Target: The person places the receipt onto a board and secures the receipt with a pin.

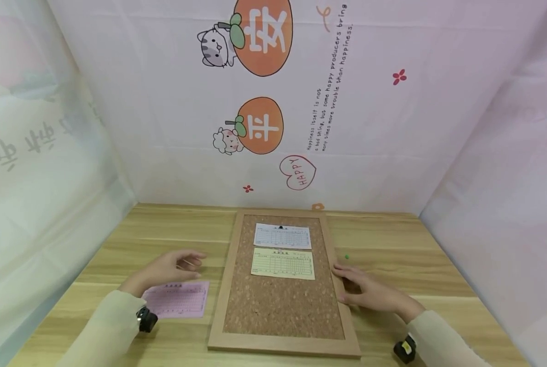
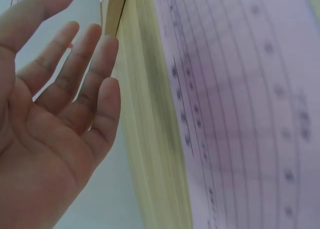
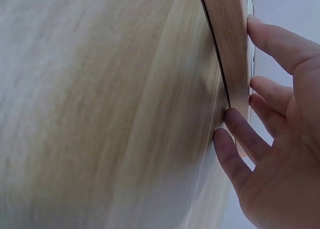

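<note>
Pink slip [image 1: 176, 299], lying flat on the desk [image 1: 117, 244] just left of the corkboard [image 1: 280, 306], is best pinched by its edge w/ left hand [image 1: 170, 267], fingers now relaxed & empty, while right hand [image 1: 369, 293], fingers straight, steadies the frame.

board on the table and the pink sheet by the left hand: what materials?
Board: looks like cork, speckled brown and grainy, in a light wood frame with smooth matte grain. Pink sheet: seems thin paper, flat, printed with a ruled grid. Table: pale wood-grain top, possibly laminate.
</note>
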